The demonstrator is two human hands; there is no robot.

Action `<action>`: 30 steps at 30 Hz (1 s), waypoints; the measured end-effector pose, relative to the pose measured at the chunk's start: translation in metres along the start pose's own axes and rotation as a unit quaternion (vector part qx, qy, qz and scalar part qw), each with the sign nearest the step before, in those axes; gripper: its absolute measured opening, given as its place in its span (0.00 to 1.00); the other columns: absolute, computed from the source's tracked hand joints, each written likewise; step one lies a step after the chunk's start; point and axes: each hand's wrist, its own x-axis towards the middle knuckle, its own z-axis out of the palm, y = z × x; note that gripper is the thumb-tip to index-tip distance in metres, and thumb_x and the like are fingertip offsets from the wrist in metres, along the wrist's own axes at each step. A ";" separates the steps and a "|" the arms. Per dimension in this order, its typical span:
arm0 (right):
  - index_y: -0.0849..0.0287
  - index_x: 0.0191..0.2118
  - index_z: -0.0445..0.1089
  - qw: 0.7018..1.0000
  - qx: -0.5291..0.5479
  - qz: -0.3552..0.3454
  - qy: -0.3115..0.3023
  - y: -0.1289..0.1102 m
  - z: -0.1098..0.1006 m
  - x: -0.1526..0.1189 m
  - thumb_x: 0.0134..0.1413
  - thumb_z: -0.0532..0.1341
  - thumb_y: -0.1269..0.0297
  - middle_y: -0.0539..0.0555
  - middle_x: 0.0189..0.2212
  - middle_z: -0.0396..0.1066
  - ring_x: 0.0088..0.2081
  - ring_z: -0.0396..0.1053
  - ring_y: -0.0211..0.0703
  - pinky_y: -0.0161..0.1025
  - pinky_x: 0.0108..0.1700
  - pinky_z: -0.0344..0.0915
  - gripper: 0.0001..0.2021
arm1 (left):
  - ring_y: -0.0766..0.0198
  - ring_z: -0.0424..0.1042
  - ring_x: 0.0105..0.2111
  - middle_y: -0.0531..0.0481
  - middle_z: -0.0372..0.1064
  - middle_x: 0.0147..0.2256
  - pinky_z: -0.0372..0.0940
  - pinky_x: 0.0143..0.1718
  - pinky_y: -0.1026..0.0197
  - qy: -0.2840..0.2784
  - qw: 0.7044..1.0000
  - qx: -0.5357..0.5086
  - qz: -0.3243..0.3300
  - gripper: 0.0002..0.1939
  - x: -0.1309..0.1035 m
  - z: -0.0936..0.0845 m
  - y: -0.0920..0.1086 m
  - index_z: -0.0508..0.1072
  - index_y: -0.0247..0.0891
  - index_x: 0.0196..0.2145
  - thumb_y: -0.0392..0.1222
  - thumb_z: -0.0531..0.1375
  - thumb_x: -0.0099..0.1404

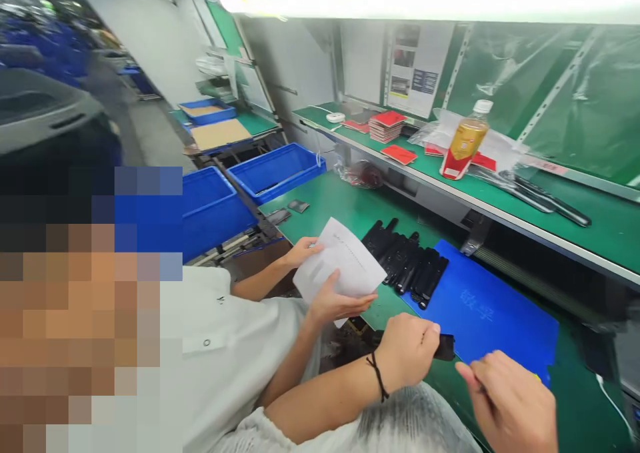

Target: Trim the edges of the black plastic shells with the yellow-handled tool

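My left hand [407,350], with a black cord round the wrist, is closed on a black elongated part [445,347]. One end of that part sticks out beyond my fingers, and the fist hides its middle. To the right and nearer to me, my right hand [515,400] is closed with its thumb against the curled fingers. What it holds, if anything, is hidden. Beyond my hands, several black elongated parts [407,260] lie side by side, partly on a blue sheet [500,306] on the green table.
A co-worker at my left holds white paper [345,260] in both hands. The shelf [530,203] bears a drink bottle [466,140], stacked red pieces [386,128], plastic bags and dark tools [550,200]. Blue bins [280,170] stand farther left. A white cable [613,400] lies at the right.
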 end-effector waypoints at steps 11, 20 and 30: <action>0.49 0.50 0.78 0.980 0.110 0.161 -0.033 -0.006 0.011 -0.002 0.63 0.65 0.44 0.51 0.36 0.80 0.26 0.75 0.38 0.32 0.26 0.72 0.18 | 0.63 0.66 0.24 0.52 0.69 0.23 0.44 0.26 0.56 -0.042 0.998 0.038 0.001 0.25 -0.004 -0.008 -0.004 0.68 0.39 0.23 0.49 0.49 0.77; 0.50 0.53 0.77 0.981 0.085 0.172 -0.024 0.001 0.007 -0.003 0.67 0.64 0.51 0.52 0.45 0.81 0.34 0.80 0.41 0.33 0.34 0.77 0.15 | 0.64 0.64 0.26 0.54 0.66 0.25 0.55 0.29 0.62 -0.119 0.984 -0.090 0.100 0.21 0.000 -0.011 -0.014 0.62 0.40 0.28 0.52 0.50 0.77; 0.51 0.43 0.77 0.987 0.124 0.086 0.051 -0.014 0.007 0.003 0.60 0.68 0.71 0.50 0.34 0.78 0.32 0.76 0.43 0.41 0.40 0.74 0.08 | 0.67 0.59 0.23 0.55 0.60 0.22 0.50 0.26 0.60 -0.097 0.986 -0.104 0.081 0.24 -0.005 -0.014 -0.017 0.60 0.39 0.25 0.54 0.51 0.77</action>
